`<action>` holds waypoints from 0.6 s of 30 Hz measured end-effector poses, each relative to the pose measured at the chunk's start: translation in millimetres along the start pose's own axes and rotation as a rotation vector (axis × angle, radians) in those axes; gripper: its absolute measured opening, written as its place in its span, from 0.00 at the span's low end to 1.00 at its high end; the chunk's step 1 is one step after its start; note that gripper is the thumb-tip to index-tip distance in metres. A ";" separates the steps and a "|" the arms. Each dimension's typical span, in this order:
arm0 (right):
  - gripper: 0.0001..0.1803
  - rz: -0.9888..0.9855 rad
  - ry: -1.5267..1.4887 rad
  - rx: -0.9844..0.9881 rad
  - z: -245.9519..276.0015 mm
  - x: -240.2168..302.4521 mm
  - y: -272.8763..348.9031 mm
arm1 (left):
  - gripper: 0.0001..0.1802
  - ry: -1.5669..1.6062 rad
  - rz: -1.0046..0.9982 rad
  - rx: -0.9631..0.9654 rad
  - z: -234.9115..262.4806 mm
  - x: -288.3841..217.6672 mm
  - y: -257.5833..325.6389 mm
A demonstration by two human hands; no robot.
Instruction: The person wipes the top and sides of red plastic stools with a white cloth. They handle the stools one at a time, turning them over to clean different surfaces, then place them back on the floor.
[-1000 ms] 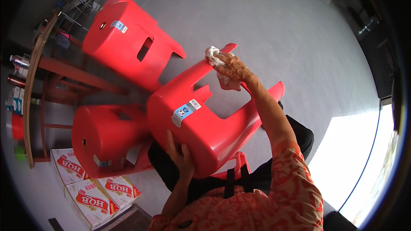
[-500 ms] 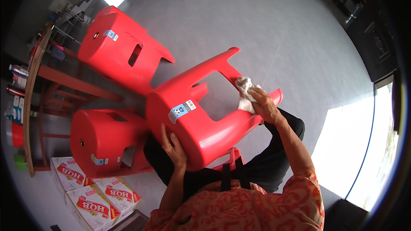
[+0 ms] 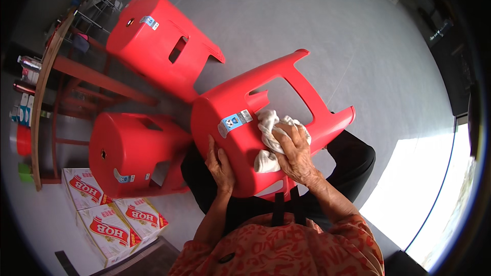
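Note:
A red plastic stool (image 3: 232,99) lies on its side over my lap, its seat turned to the left and its legs pointing right. A blue and white sticker (image 3: 234,122) is on its side panel. My left hand (image 3: 220,168) lies against the stool near the seat end, fingers stretched out and apart. My right hand (image 3: 295,154) is closed on a bunched white cloth (image 3: 272,134) and presses it onto the side of the stool, just right of the sticker.
Two more red stools lie at the left, one farther off (image 3: 153,46) and one nearer (image 3: 135,156). White and red cartons (image 3: 105,230) stand at the lower left. A wooden table (image 3: 48,82) holds small items along the left edge. Bright light falls on the floor (image 3: 394,174) at right.
My right hand has moved the cloth left, from the stool's leg end to the panel beside the sticker. The whole view has shifted slightly; my left hand stays on the seat end.

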State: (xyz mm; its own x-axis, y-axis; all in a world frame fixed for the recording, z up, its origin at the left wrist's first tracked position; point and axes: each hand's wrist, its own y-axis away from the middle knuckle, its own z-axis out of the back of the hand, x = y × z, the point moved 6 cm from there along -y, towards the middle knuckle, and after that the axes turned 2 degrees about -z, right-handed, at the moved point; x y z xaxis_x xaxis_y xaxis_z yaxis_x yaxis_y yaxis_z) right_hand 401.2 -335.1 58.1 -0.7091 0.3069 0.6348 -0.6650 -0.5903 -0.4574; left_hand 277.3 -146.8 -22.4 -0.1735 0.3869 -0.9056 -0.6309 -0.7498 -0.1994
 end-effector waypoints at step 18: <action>0.31 0.066 0.063 0.006 0.7 2.9 16.7 | 0.24 -0.010 -0.135 -0.023 -7.6 -6.5 5.5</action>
State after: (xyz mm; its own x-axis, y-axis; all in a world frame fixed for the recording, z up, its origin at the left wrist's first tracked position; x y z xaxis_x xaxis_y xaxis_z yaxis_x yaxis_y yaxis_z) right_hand 388.2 -344.5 52.8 -0.7649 0.3131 0.5629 -0.6148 -0.6156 -0.4931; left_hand 280.7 -157.5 -20.4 -0.0957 0.4904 -0.8662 -0.6314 -0.7026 -0.3280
